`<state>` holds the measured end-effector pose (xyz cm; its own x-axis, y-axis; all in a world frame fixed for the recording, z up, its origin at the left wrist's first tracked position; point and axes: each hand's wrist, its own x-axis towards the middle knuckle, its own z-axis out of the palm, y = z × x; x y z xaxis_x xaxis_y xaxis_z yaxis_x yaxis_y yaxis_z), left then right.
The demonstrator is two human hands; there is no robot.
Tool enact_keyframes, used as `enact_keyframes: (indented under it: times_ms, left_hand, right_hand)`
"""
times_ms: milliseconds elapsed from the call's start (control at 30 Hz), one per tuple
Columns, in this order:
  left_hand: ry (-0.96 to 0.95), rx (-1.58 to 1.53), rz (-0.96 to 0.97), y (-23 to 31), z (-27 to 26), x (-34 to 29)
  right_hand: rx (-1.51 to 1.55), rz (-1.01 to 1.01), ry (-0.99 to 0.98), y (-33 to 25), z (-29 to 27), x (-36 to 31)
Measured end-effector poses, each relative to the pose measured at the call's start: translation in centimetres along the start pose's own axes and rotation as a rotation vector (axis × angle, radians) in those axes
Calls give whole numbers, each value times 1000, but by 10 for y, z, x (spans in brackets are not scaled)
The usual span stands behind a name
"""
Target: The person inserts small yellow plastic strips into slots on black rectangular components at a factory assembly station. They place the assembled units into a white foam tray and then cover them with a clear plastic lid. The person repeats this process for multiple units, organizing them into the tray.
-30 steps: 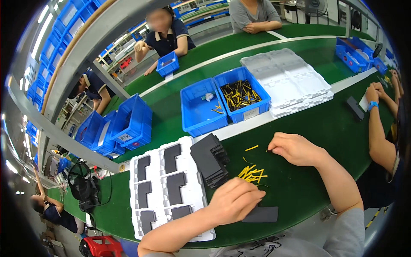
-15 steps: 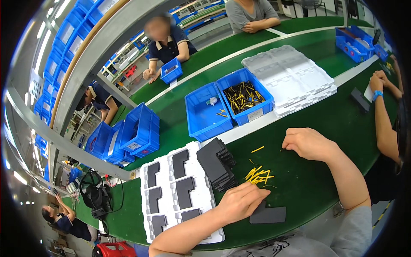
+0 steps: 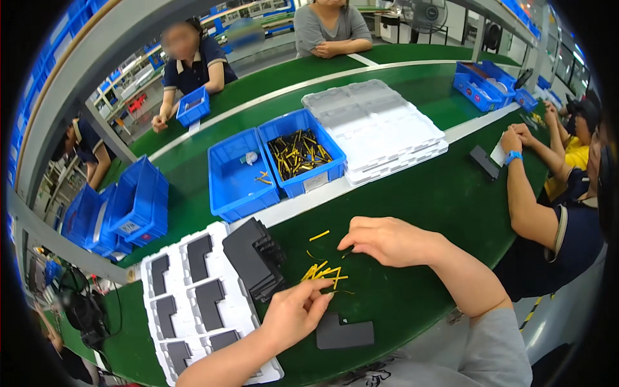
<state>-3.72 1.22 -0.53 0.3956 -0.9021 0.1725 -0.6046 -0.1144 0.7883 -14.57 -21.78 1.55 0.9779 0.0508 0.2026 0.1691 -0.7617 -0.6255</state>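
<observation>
My left hand is closed in a pinch at the near edge of a small pile of yellow strips. A thin curved strip lies by its thumb tip; whether the fingers grip one is unclear. To the right of the pile, my right hand is also pinched, with a tiny dark bit at its fingertips that I cannot make out. An L-shaped dark grey piece lies flat on the green table, nearest my body. Left of the pile stands a stack of similar dark pieces.
A white tray with dark pieces in its pockets lies at left, partly under my left forearm. Beyond are an emptier blue bin, a blue bin of black-and-yellow strips and stacked white trays. A co-worker's arm is at right.
The view has turned, so everything sits farther left. My left hand has moved off the L-shaped piece, which now shows more fully, to the yellow strips. My right hand stays pinched.
</observation>
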Motion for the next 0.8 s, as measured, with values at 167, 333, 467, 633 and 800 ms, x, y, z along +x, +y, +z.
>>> enact_keyframes:
  times_ms: [167, 333, 467, 633, 800]
  left_hand:
    - [-25, -72, -68, -1, -4, 4]
    - [17, -106, -17, -1, -1, -1]
    - [35, -150, -30, -5, 0, 0]
    - [12, -135, -29, -7, 2, 0]
    - [12, -76, -67, -5, 0, -1]
  right_hand:
    - [315, -71, -55, -15, 18, 5]
    - [328, -115, 16, -17, 26, 6]
    - [315, -105, 4, -17, 26, 6]
    - [431, -49, -99, -15, 26, 3]
    - [517, -28, -222, -23, 24, 4]
